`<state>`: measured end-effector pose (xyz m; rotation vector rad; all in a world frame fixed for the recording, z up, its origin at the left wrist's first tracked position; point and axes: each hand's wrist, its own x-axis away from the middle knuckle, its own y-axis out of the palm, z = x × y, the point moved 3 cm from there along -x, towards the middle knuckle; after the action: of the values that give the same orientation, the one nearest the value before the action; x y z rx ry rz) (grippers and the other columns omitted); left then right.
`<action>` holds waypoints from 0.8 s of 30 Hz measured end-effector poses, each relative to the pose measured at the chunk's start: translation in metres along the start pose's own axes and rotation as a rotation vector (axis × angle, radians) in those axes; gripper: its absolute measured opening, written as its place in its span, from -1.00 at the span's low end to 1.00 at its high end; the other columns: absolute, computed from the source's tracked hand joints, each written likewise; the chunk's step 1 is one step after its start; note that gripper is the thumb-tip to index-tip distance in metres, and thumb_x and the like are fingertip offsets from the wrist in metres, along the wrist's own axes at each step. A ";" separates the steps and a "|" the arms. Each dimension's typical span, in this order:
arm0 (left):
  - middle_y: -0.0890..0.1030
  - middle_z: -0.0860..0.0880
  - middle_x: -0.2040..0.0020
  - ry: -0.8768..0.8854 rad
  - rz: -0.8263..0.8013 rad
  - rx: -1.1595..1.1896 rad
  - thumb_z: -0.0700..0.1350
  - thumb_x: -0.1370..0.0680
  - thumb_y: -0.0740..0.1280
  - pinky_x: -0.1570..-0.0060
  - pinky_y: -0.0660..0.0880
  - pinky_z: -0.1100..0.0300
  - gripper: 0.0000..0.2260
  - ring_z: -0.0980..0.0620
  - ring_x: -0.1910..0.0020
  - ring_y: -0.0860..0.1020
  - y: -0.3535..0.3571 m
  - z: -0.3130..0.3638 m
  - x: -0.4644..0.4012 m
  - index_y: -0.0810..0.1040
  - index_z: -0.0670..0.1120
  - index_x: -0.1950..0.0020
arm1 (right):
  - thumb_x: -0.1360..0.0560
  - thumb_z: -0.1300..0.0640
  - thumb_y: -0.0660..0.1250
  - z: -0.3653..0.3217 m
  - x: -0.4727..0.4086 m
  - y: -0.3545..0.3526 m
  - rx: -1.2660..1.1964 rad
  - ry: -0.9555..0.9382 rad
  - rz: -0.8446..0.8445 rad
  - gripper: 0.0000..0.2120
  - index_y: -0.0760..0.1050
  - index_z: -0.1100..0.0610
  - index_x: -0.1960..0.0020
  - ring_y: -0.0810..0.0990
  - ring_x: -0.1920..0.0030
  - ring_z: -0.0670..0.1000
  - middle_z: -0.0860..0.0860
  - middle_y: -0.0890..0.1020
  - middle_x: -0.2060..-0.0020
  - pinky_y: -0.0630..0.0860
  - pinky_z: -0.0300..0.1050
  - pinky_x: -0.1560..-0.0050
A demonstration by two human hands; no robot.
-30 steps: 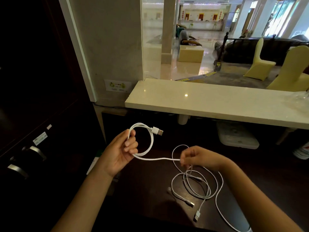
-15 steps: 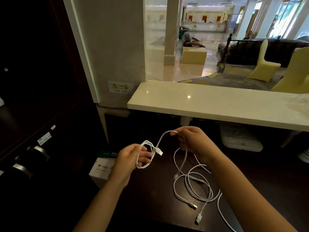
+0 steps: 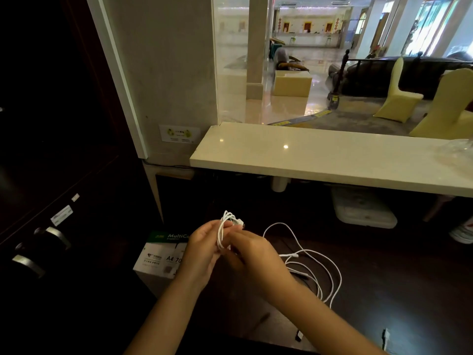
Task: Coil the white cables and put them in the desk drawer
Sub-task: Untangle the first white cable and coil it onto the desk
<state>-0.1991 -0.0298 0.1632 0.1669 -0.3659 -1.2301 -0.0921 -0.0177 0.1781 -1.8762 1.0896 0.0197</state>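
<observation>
Both hands meet above the dark desk point(image 3: 384, 290): left hand point(image 3: 202, 254) grips 1 small white coil point(image 3: 222, 233), right hand point(image 3: 252, 252) pinches it beside, loose white cables point(image 3: 325, 267) trailing right; light, limp, springy, best pinched across all loops.

Dark wooden counter point(image 3: 384, 290) under a pale stone ledge point(image 3: 332, 160).

Loose white cable point(image 3: 330, 267) lies in overlapping loops on the dark counter's top, right of centre, one strand rising off it toward the hands. Two small plugs point(image 3: 299, 334) rest near the front edge. The ledge carries crumpled clear plastic point(image 3: 460, 147) at its far right end.
</observation>
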 end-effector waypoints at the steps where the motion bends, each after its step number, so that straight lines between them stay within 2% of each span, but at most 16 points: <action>1: 0.69 -0.12 0.15 -0.024 -0.020 0.062 -0.24 -0.43 0.35 0.22 0.58 0.24 -0.88 0.01 0.14 0.66 0.000 0.000 0.000 0.58 -0.19 0.04 | -0.49 0.08 0.21 0.000 0.001 0.000 0.032 -0.019 0.006 -0.82 0.52 0.15 0.05 0.55 0.19 0.03 0.03 0.59 0.14 0.51 -0.02 0.24; 4: 0.71 -0.10 0.22 -0.072 -0.054 0.226 -0.20 -0.57 0.18 0.25 0.61 0.23 -0.83 0.03 0.18 0.68 -0.003 0.001 -0.001 0.55 -0.19 0.00 | -0.46 0.03 0.17 0.002 0.004 -0.001 0.185 -0.061 0.055 -0.79 0.52 0.11 0.11 0.56 0.31 0.01 -0.02 0.58 0.23 0.45 -0.16 0.40; 7: 0.62 0.02 0.41 -0.088 -0.047 0.287 -0.17 -0.60 0.12 0.33 0.57 0.26 -0.78 0.13 0.40 0.60 -0.007 0.004 -0.004 0.56 -0.16 0.05 | -0.45 -0.04 0.16 0.005 0.007 0.000 0.286 -0.037 0.083 -0.77 0.50 0.06 0.21 0.50 0.46 -0.04 -0.06 0.52 0.36 0.29 -0.25 0.50; 9: 0.46 0.07 0.50 -0.078 -0.057 0.380 -0.15 -0.60 0.10 0.34 0.52 0.28 -0.78 0.19 0.53 0.44 -0.007 0.006 -0.006 0.53 -0.15 0.06 | -0.45 -0.06 0.15 0.010 0.012 0.003 0.254 -0.018 0.064 -0.76 0.47 0.07 0.23 0.49 0.43 -0.02 -0.04 0.51 0.36 0.30 -0.22 0.47; 12: 0.36 0.08 0.52 -0.045 -0.087 0.522 -0.13 -0.58 0.10 0.33 0.53 0.29 -0.78 0.19 0.56 0.35 -0.014 0.013 -0.011 0.52 -0.13 0.05 | -0.47 -0.07 0.12 0.030 0.023 0.003 0.171 0.041 -0.038 -0.69 0.49 0.13 0.20 0.51 0.27 0.04 0.02 0.51 0.27 0.41 -0.10 0.33; 15: 0.36 0.09 0.50 -0.018 -0.078 0.559 -0.12 -0.59 0.10 0.31 0.54 0.29 -0.79 0.18 0.54 0.35 -0.026 0.017 -0.014 0.51 -0.12 0.05 | -0.45 -0.05 0.19 0.056 0.036 -0.008 0.409 0.060 -0.037 -0.75 0.53 0.05 0.27 0.53 0.30 0.03 -0.03 0.52 0.34 0.33 -0.15 0.33; 17: 0.36 0.08 0.49 -0.013 -0.063 0.560 -0.11 -0.59 0.10 0.31 0.54 0.30 -0.80 0.18 0.53 0.35 -0.029 0.015 -0.015 0.50 -0.11 0.06 | -0.48 0.00 0.26 0.074 0.039 -0.021 0.430 0.256 -0.087 -0.81 0.54 0.04 0.25 0.58 0.30 0.04 -0.02 0.58 0.37 0.33 -0.16 0.31; 19: 0.37 0.08 0.49 -0.015 -0.058 0.588 -0.11 -0.59 0.09 0.34 0.53 0.30 -0.79 0.18 0.53 0.36 -0.028 0.013 -0.015 0.50 -0.11 0.07 | -0.49 0.08 0.29 0.088 0.040 -0.027 0.270 0.482 -0.173 -0.86 0.52 0.07 0.22 0.59 0.30 0.01 0.01 0.61 0.36 0.48 -0.08 0.28; 20: 0.37 0.08 0.49 -0.018 -0.058 0.607 -0.11 -0.59 0.09 0.36 0.52 0.30 -0.79 0.18 0.54 0.36 -0.027 0.011 -0.015 0.49 -0.11 0.08 | -0.48 0.12 0.29 0.094 0.039 -0.028 0.136 0.563 -0.164 -0.88 0.55 0.09 0.20 0.59 0.33 -0.03 0.01 0.62 0.37 0.53 -0.11 0.25; 22: 0.37 0.09 0.50 -0.026 -0.064 0.628 -0.11 -0.59 0.09 0.39 0.52 0.30 -0.79 0.18 0.56 0.36 -0.022 0.010 -0.015 0.49 -0.11 0.09 | -0.49 0.20 0.25 0.101 0.037 -0.028 -0.214 0.714 -0.057 -0.86 0.59 0.11 0.14 0.57 0.44 -0.13 0.00 0.63 0.37 0.50 -0.25 0.34; 24: 0.36 0.09 0.51 -0.039 -0.077 0.610 -0.12 -0.60 0.08 0.42 0.51 0.31 -0.78 0.18 0.58 0.35 -0.016 0.008 -0.013 0.49 -0.12 0.10 | -0.50 0.28 0.23 0.104 0.033 -0.028 -0.546 0.813 0.150 -0.87 0.56 0.21 0.10 0.52 0.54 -0.12 0.07 0.64 0.34 0.41 -0.29 0.49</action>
<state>-0.2204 -0.0225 0.1632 0.6853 -0.7683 -1.1677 -0.0112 0.0395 0.1251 -2.3524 1.9221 -0.4336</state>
